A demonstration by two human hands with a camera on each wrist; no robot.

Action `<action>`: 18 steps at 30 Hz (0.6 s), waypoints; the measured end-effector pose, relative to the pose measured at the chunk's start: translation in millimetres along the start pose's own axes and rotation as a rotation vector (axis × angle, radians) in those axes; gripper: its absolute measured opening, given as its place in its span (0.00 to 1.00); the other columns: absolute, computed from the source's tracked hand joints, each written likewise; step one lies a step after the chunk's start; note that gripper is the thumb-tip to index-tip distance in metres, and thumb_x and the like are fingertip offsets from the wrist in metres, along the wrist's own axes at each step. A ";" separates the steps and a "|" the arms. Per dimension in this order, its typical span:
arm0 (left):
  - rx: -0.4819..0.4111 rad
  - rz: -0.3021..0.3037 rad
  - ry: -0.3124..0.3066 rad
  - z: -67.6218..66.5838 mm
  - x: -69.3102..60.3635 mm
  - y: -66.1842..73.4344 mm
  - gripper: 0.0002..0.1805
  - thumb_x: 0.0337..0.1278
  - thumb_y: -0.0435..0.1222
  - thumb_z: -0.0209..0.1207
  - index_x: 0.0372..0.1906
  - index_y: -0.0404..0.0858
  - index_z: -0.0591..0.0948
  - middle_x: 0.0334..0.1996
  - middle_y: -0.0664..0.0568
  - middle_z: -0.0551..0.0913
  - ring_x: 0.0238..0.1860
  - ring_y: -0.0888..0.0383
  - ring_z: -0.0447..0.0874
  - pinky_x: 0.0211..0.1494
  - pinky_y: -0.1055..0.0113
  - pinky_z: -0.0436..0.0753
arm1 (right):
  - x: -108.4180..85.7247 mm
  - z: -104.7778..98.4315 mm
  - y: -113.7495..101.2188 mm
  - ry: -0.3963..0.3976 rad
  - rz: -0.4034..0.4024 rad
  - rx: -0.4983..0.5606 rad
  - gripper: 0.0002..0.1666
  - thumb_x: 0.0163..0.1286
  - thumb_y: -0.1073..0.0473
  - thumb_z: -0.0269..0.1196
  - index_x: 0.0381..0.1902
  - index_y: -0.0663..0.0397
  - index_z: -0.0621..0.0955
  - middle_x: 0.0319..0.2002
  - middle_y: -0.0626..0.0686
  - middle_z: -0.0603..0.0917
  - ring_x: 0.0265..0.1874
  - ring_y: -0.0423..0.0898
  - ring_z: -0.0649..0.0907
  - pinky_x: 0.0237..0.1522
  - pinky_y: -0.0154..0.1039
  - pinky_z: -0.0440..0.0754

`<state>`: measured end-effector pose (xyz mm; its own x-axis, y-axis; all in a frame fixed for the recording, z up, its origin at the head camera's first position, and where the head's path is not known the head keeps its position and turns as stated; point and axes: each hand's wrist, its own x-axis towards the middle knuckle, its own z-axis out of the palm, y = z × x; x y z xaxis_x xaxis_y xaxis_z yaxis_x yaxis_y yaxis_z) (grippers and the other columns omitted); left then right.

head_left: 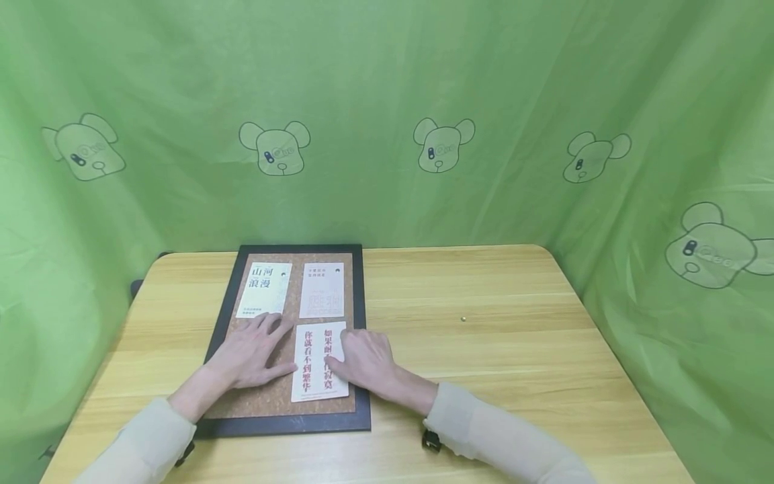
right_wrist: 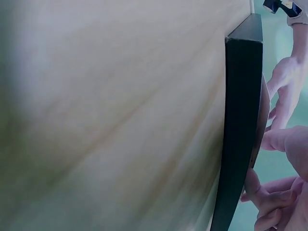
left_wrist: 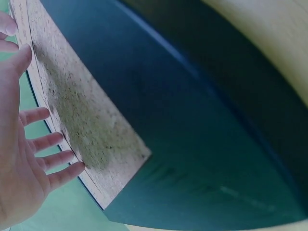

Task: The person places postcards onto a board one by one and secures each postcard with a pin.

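Observation:
A cork board (head_left: 272, 405) with a black frame lies on the wooden table. On its lower right is a white card (head_left: 318, 394) with two columns of red characters, slightly askew. My right hand (head_left: 370, 361) holds this card by its right side, thumb across its face and the other fingers curled. Spread over the cork, my left hand (head_left: 252, 353) has its thumb tip at the card's left edge and its fingers near a pale green card (head_left: 264, 292). A white card with a faint printed pattern (head_left: 322, 289) is at the board's upper right.
A tiny metallic piece (head_left: 463, 318), too small to identify, lies on the table (head_left: 484, 376) right of the board. Green curtains (head_left: 387, 81) with bear-head drawings hang behind and along both sides.

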<state>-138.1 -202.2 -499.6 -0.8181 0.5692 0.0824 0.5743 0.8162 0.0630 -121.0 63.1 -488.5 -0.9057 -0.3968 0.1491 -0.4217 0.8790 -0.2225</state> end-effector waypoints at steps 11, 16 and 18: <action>-0.004 0.039 -0.003 0.2 1.6 4.9 0.49 0.61 0.68 0.61 0.75 0.38 0.73 0.69 0.36 0.77 0.70 0.36 0.77 0.69 0.36 0.80 | 2.9 0.6 -2.1 -0.021 0.030 0.033 0.36 0.64 0.41 0.73 0.11 0.41 0.62 0.11 0.38 0.59 0.10 0.32 0.57 0.10 0.25 0.52; 0.017 0.057 0.002 1.2 2.5 7.2 0.47 0.63 0.68 0.60 0.74 0.38 0.75 0.70 0.36 0.77 0.71 0.37 0.76 0.73 0.38 0.78 | 4.0 0.7 -2.2 -0.027 0.035 0.030 0.36 0.64 0.40 0.72 0.11 0.41 0.62 0.11 0.38 0.59 0.09 0.33 0.57 0.10 0.25 0.52; 0.020 0.059 0.011 1.4 2.3 7.7 0.47 0.62 0.68 0.61 0.73 0.38 0.75 0.70 0.36 0.77 0.71 0.37 0.76 0.72 0.38 0.78 | 4.1 0.8 -2.1 -0.026 0.033 0.029 0.36 0.65 0.40 0.72 0.11 0.41 0.62 0.11 0.38 0.59 0.10 0.32 0.57 0.10 0.25 0.52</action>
<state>-135.6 -194.5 -500.3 -0.7822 0.6155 0.0966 0.6208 0.7831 0.0374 -123.9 59.4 -488.2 -0.9197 -0.3751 0.1161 -0.3926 0.8837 -0.2546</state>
